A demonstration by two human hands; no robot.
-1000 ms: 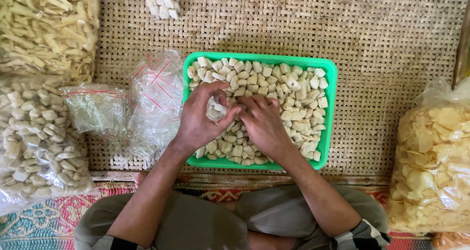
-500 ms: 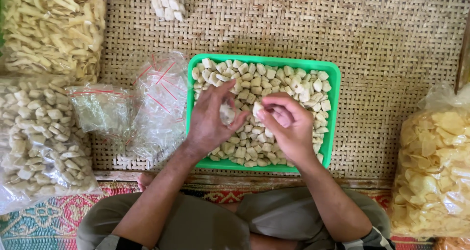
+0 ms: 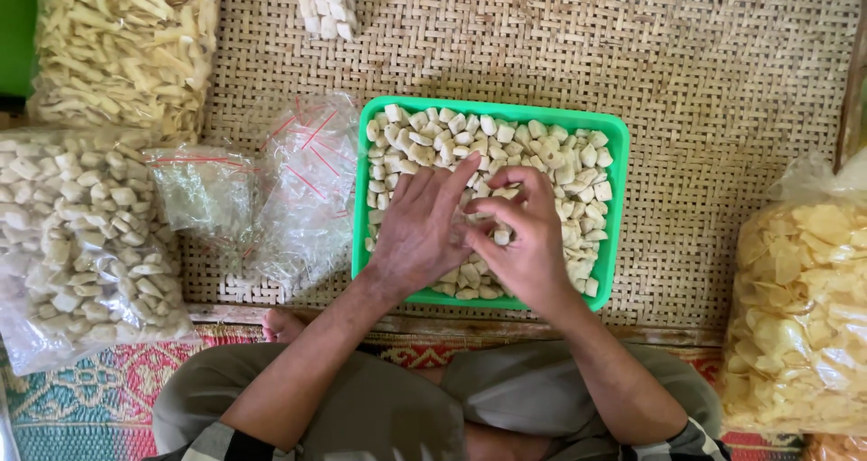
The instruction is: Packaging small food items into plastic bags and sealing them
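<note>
Right hand [image 3: 528, 244] fingers [image 3: 492, 210] pinched on one small pale cracker piece [image 3: 501, 236]; left hand [image 3: 420, 231] fingers spread flat, resting on the pieces beside it. Both over the green rectangular plastic tray [image 3: 618, 199] full of pale crackers, on the woven mat [image 3: 704, 82]. Empty clear bags [image 3: 298, 190] lie left. Risk: light pinch, piece could slip back or crumble.

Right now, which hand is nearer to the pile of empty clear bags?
Left. The left hand lies over the green tray's left half, just right of the clear bags. The right hand sits beyond it, further right.
</note>
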